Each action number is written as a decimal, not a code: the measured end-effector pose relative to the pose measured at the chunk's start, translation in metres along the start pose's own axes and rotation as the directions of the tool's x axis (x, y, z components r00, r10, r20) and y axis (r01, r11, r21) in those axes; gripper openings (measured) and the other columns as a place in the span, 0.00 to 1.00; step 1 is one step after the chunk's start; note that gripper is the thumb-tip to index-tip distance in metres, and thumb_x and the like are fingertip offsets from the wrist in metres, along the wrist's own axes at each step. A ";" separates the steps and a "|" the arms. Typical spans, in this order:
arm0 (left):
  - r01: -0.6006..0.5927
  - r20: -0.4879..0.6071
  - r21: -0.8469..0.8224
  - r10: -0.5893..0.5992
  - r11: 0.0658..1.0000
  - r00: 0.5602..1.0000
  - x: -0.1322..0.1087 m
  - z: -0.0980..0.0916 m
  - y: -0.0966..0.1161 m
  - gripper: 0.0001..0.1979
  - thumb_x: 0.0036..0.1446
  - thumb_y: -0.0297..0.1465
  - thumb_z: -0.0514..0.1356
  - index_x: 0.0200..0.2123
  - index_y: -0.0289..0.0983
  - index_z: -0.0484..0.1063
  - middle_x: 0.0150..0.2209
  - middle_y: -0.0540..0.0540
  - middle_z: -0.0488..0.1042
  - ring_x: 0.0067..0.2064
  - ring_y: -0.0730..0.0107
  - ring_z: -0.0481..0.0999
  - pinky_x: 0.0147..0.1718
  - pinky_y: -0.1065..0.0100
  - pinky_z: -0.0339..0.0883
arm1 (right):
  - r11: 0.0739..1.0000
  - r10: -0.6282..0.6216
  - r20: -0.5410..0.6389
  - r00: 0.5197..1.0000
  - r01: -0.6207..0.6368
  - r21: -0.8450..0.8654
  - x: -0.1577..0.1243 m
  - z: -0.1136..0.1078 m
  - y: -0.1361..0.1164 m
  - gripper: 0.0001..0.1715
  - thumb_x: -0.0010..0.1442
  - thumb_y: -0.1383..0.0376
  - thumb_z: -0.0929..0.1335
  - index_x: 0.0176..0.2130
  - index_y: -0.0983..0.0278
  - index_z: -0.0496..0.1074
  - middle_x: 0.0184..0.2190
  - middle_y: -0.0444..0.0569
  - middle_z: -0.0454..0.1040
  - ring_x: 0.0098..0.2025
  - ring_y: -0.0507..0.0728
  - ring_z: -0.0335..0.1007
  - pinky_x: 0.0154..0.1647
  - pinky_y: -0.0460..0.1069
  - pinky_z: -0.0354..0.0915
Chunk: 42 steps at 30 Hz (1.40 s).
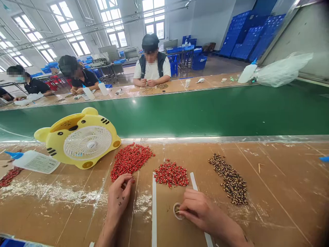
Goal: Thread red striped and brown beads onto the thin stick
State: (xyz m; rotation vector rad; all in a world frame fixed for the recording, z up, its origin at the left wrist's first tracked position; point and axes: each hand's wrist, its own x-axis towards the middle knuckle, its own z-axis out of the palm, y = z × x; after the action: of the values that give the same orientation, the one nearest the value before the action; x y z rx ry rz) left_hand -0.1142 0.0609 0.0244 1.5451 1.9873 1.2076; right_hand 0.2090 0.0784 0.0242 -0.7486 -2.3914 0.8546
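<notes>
While the left hand (119,195) curls at the edge of a heap of red beads (131,161), its grip too hidden to tell if it holds anything, the right hand (203,209) pinches the rim of a small clear cup (177,211) on the tabletop (282,206), a second red heap (171,173) and a dark bead heap (228,178) just beyond it

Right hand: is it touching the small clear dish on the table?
Touching. The head view shows the fingers of the right hand resting at the rim of the clear dish.
</notes>
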 end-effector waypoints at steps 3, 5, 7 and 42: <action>0.167 0.038 -0.284 -0.163 0.944 0.986 -0.002 0.009 0.017 0.10 0.53 0.37 0.66 0.33 0.37 0.80 0.33 0.43 0.83 0.33 0.61 0.80 0.33 0.66 0.74 | 1.000 -0.016 -0.005 1.000 0.016 0.008 0.003 0.003 0.000 0.19 0.72 0.63 0.63 0.31 0.64 0.73 0.27 0.47 0.71 0.32 0.54 0.63 0.32 0.48 0.57; 0.230 0.123 -0.467 -0.195 0.854 0.973 -0.002 0.024 0.032 0.09 0.52 0.36 0.68 0.34 0.37 0.80 0.32 0.45 0.82 0.31 0.65 0.79 0.30 0.69 0.72 | 0.999 -0.036 -0.009 0.999 0.036 -0.014 0.005 0.004 -0.001 0.20 0.72 0.62 0.62 0.31 0.64 0.73 0.26 0.47 0.71 0.31 0.54 0.62 0.32 0.48 0.56; 0.282 0.223 -0.588 -0.184 0.758 0.957 -0.002 0.042 0.045 0.11 0.51 0.34 0.69 0.38 0.37 0.81 0.32 0.45 0.81 0.30 0.67 0.78 0.30 0.70 0.72 | 0.997 -0.045 -0.038 0.998 0.043 -0.069 0.005 0.003 0.000 0.21 0.73 0.62 0.61 0.31 0.65 0.73 0.26 0.47 0.71 0.30 0.54 0.61 0.31 0.48 0.55; 0.663 0.660 -0.655 -0.151 0.363 0.736 -0.025 0.086 0.050 0.06 0.44 0.30 0.73 0.29 0.35 0.84 0.25 0.47 0.82 0.28 0.72 0.77 0.33 0.72 0.69 | 0.960 -0.054 0.093 0.994 0.077 -0.269 0.006 -0.015 -0.013 0.18 0.71 0.69 0.60 0.29 0.64 0.68 0.26 0.47 0.68 0.29 0.54 0.57 0.31 0.48 0.53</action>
State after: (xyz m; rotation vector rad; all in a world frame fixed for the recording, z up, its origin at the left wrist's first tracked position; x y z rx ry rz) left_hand -0.0134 0.0751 0.0084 0.5969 0.9667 1.1180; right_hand 0.2089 0.0798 0.0451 -0.7432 -2.6280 0.5455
